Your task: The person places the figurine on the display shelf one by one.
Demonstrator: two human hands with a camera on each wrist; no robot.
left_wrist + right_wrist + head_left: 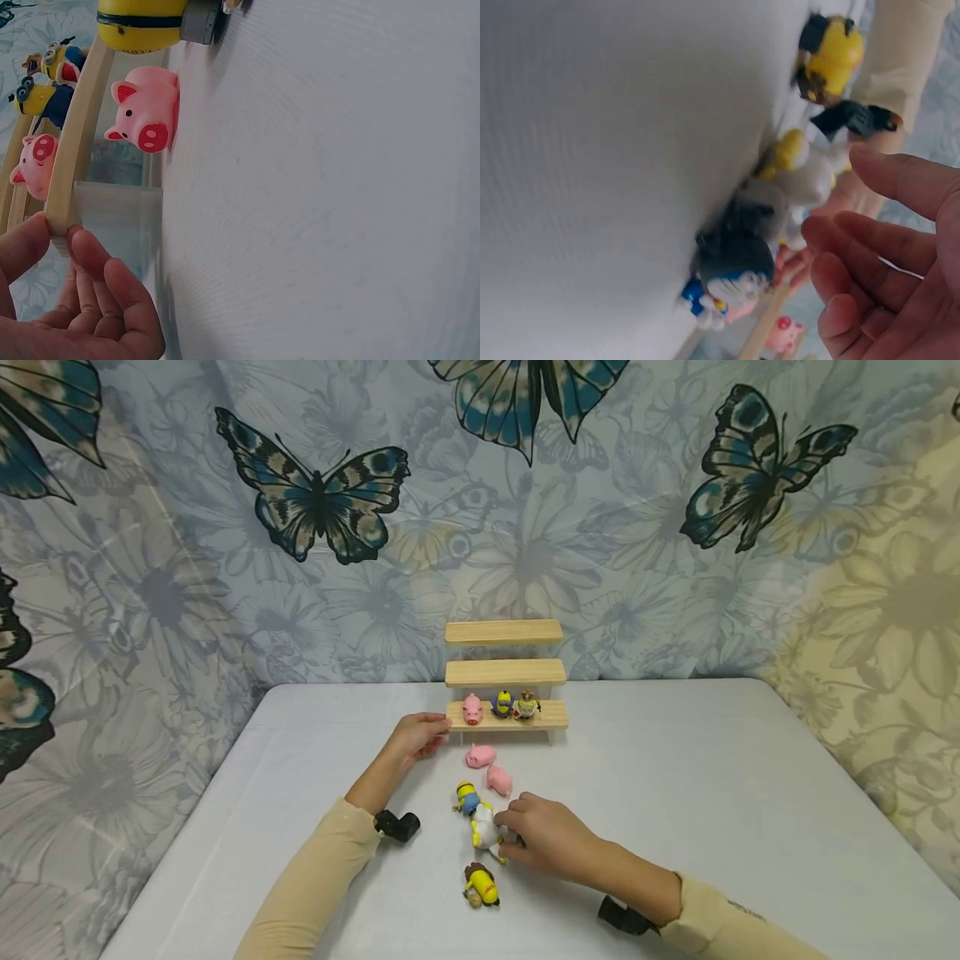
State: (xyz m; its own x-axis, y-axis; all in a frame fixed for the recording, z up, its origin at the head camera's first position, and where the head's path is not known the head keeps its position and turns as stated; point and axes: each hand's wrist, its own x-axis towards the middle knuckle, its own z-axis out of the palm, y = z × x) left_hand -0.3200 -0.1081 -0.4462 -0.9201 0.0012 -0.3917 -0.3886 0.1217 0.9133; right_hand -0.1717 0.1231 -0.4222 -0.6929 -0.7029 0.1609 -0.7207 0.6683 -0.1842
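Left hand (420,737) pinches the bottom shelf (510,725) at its left end, near the far edge of the table (675,777). Right hand (553,837), thumb and fingers apart, is beside a white figure (483,828) well in from that edge; a gentle pinch should spare the adjacent yellow toy (467,795).
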